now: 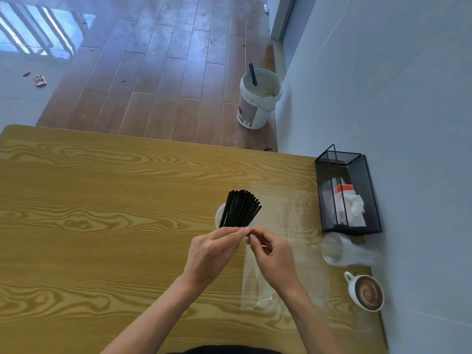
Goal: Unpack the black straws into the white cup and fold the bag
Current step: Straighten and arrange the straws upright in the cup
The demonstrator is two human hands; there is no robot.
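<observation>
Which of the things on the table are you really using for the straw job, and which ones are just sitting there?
In use:
- black straws, held by the left hand and right hand
- white cup behind them
- clear bag lying flat on the table

Just sitting there:
- black mesh basket with tissues
- clear plastic cups on their side
- coffee cup

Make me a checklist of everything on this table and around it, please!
Surface: wooden table, wood-grain top.
Job's things: black straws fanned out above the white cup; clear bag lying flat under the right hand.
Clutter: black mesh basket with tissues; clear plastic cups on their side; coffee mug.
Grippers: left hand and right hand both pinch the straws' lower ends.
Cables: nothing seen.
Surroundings: white bucket on the plank floor; wall on the right.
</observation>
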